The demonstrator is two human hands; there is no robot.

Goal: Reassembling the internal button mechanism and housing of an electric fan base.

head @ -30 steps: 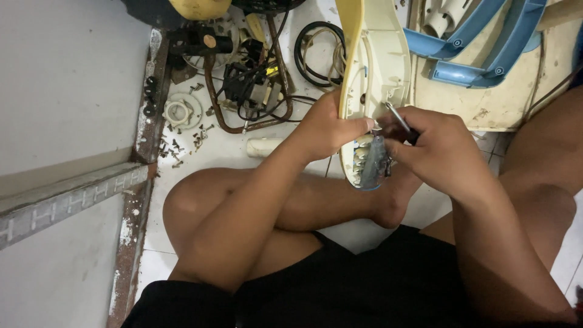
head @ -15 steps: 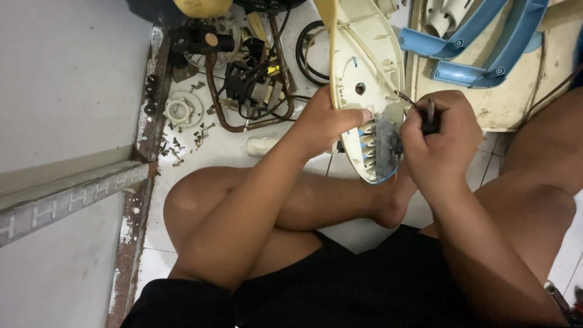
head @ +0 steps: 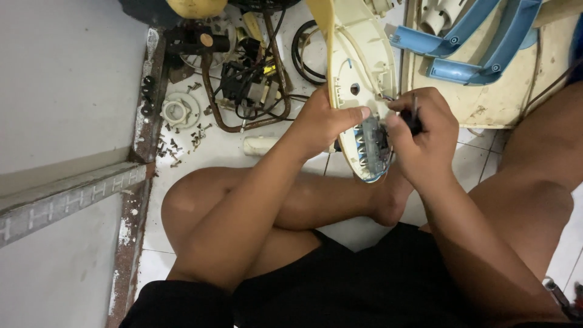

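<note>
There is only one view, from a camera on the person's head. It looks almost straight down at the lap and the tiled floor (head: 212, 152). It is close: the crossed bare legs and both forearms fill the lower half. The left hand (head: 325, 121) and right hand (head: 425, 136) meet near the middle. The top edge reaches scattered motor parts (head: 249, 85). No second view shares the scene.

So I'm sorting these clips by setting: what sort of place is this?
Probably a home floor used as an informal repair spot. The person sits cross-legged on white floor tiles, with loose screws and a wired motor assembly scattered nearby, while both hands work on a cream plastic housing.
</note>
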